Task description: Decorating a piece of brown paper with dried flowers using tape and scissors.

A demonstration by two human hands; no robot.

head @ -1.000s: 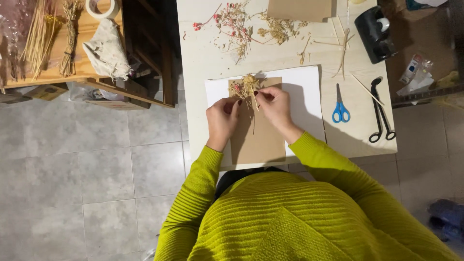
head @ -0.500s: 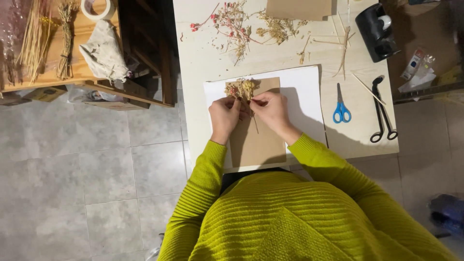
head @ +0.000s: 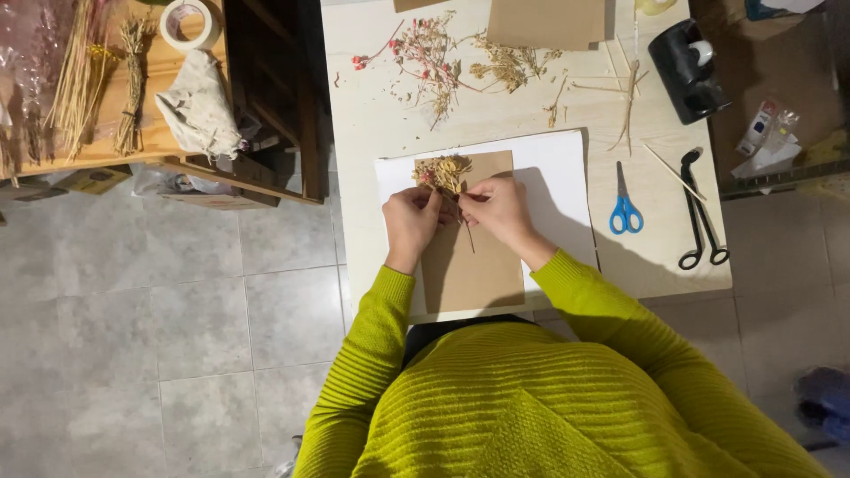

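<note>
Best, I judge, that left hand [head: 413, 217] and right hand [head: 496, 208], both pinching the dried-flower sprig [head: 443, 173], press its stems flat on the brown card [head: 467, 239].

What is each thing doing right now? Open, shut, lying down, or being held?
left hand: pinching the dried flower bunch
right hand: pinching it too
dried flower bunch: held flat on the brown card
brown card: flat on white paper
blue scissors: shut, lying flat
black pliers: lying flat
tape roll: flat on the wooden shelf
</note>
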